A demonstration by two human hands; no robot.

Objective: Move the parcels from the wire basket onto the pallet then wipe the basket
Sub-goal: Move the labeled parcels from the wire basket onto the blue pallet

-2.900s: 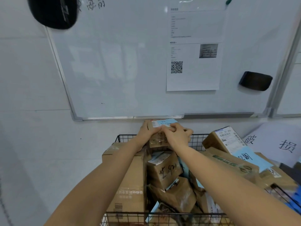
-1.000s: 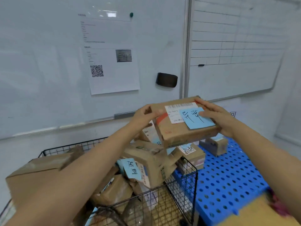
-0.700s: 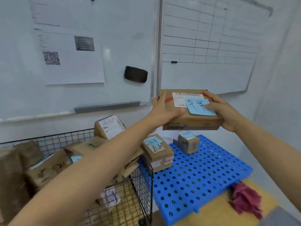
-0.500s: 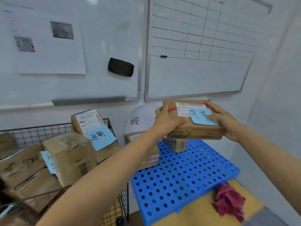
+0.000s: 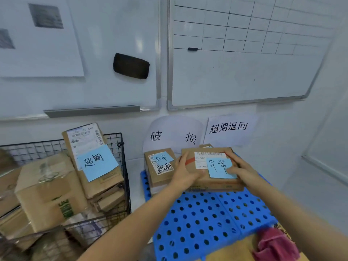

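Observation:
Both hands hold a flat cardboard parcel (image 5: 211, 178) with a white label and a blue note at the far end of the blue perforated pallet (image 5: 205, 221). My left hand (image 5: 185, 173) grips its left edge. My right hand (image 5: 240, 169) presses on its top right. The parcel is low over the pallet; whether it rests there I cannot tell. A smaller labelled parcel (image 5: 160, 167) stands on the pallet just to its left. The black wire basket (image 5: 123, 166) at the left is full of cardboard parcels (image 5: 45, 189).
A dark red cloth (image 5: 275, 245) lies at the pallet's near right corner on a yellowish surface. Two whiteboards hang on the wall, with a black eraser (image 5: 130, 65) on the left one. Paper signs (image 5: 228, 128) are stuck on the wall behind the pallet.
I lifted the parcel out of the basket, carried it to the right and lowered it onto the far end of the pallet. My view swung right and down with it.

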